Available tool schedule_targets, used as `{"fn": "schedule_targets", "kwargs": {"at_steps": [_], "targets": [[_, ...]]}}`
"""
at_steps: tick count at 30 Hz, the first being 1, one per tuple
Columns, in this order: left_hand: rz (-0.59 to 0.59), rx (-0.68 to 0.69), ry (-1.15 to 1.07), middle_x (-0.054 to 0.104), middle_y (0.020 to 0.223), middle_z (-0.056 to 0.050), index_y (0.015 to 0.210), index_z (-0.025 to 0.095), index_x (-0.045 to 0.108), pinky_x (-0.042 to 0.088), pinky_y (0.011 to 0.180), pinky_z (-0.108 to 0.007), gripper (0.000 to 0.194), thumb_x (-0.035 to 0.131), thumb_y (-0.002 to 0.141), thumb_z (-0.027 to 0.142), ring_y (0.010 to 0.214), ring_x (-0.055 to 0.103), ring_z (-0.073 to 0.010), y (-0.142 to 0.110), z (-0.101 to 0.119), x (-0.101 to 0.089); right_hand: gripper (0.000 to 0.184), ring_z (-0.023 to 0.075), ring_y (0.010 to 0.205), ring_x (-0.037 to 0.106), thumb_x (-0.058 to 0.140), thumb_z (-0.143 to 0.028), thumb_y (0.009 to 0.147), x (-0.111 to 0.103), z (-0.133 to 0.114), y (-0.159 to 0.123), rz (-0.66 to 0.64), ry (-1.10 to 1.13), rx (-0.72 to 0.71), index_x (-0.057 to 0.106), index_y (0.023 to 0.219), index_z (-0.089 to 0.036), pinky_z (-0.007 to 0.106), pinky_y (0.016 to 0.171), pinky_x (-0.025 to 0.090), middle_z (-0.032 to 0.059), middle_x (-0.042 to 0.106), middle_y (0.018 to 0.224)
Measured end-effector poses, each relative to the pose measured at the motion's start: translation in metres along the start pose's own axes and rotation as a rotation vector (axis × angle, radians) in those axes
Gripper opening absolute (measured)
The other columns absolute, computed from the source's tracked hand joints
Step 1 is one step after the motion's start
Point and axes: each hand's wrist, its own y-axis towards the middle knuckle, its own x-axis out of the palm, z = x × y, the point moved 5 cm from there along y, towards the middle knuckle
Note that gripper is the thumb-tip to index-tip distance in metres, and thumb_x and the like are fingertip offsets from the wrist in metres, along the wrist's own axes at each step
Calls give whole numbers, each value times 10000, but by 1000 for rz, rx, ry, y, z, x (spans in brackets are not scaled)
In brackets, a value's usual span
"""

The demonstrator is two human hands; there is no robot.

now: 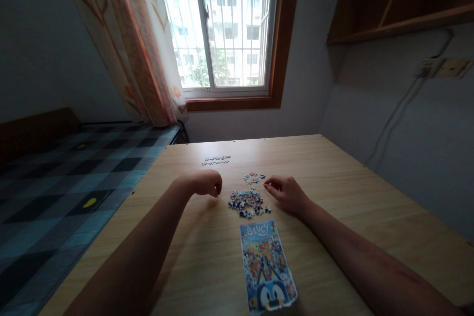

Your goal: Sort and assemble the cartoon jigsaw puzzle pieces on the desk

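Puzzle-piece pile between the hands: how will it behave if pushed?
The pile will probably spread rather than shift as one, since its pieces look loose and heaped. They look small and thin, so likely light and more apt to slide than roll. The tabletop looks smooth, so probably little drag.

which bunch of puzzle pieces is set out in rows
The farthest bunch, nearest the window: its pieces form two rough rows, while the small cluster and large pile have no rows.
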Motion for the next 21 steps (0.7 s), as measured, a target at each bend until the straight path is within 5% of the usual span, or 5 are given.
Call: {"fn": "schedule_targets", "kwargs": {"at_steps": [3,9,11,15,21], "targets": [[9,51,-54,714,803,-7,859,213,755,404,625,-227,191,631,715,199,665,562,-125,8,6,4,175,124,548,520,601,-292,859,-2,0,0,3,-9,2,735,829,-185,249,546,360,4,655,631],[432,-9,-26,723,869,-28,875,204,737,412,655,-221,211,566,758,165,740,594,-133,1,-10,-27,198,130,563,524,591,-315,871,-10,5,1,52,-14,-6,734,832,-183,253,560,373,9,651,636],[394,-69,-2,731,862,-28,872,207,747,417,651,-221,215,577,748,164,723,601,-131,-3,-16,-28,209,129,555,520,589,-327,872,-9,9,1,66,-11,13,732,825,-182,252,555,367,4,642,622],[99,-166,-42,741,801,-25,1009,210,748,459,639,-237,330,623,708,153,630,611,-126,-5,-9,-13,231,129,549,515,593,-358,868,-5,16,1,77,13,46,734,829,-179,252,553,362,1,635,618],[33,-9,-8,757,965,-44,1153,224,708,499,692,-243,489,699,666,269,716,638,-136,-11,31,-8,276,128,545,479,593,-399,865,-6,24,1,125,63,88,733,813,-167,253,534,341,-2,594,598]]}}
